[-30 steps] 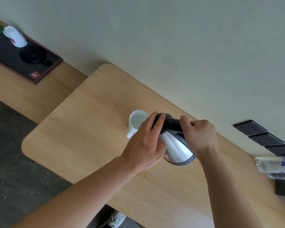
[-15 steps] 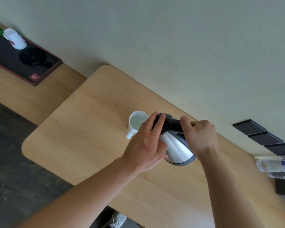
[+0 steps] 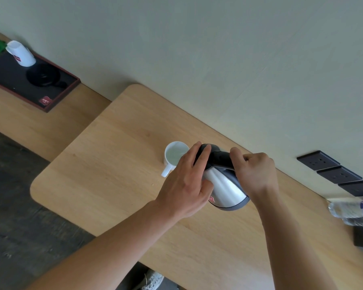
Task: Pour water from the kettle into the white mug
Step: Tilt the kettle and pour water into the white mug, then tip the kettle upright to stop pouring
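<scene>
A steel kettle [image 3: 225,188] with a black lid and handle is tilted toward the left over a white mug [image 3: 173,156] that stands on the wooden table [image 3: 105,168]. My right hand [image 3: 257,174] grips the kettle's black handle. My left hand [image 3: 189,185] rests on the kettle's lid and side, fingers pressed against the black top. The spout is hidden behind my left fingers at the mug's rim. The mug's handle points toward me and its inside looks pale and wet.
A dark tray [image 3: 57,97] at the far left holds the black kettle base [image 3: 43,75] and another white cup [image 3: 21,53]. Black wall sockets [image 3: 318,163] line the right. A plastic water bottle [image 3: 352,209] lies at the table's right edge.
Almost nothing has moved. The kettle stays tilted over the mug with both hands on it; the view has shifted very slightly.
</scene>
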